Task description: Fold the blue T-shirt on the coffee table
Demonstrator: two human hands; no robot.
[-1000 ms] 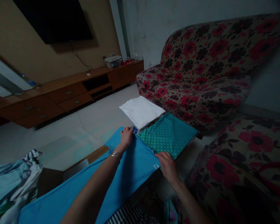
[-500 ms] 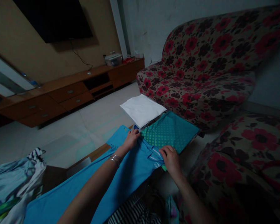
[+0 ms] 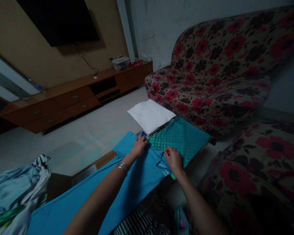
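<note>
Toward the near left lies a heap of rumpled clothes (image 3: pixel 17 187). Right of it, the blue garment (image 3: pixel 143 176) stretches lengthwise over the wooden table (image 3: pixel 103 161), passing under my left forearm, its far end reaching both my hands. My left hand (image 3: pixel 138 147) rests on that far end with its fingers curled down; I can't tell whether it grips any cloth. Just past it, on the far side, lies a folded white cloth (image 3: pixel 152 116). My right hand (image 3: pixel 173 159) has thumb and fingertips drawn together, pinching a fold of the blue garment, most of which lies to its left and nearer me. Just beyond spreads a teal cloth with green dots (image 3: pixel 188 135); the flowered sofa (image 3: pixel 210 70) stands far right.
</note>
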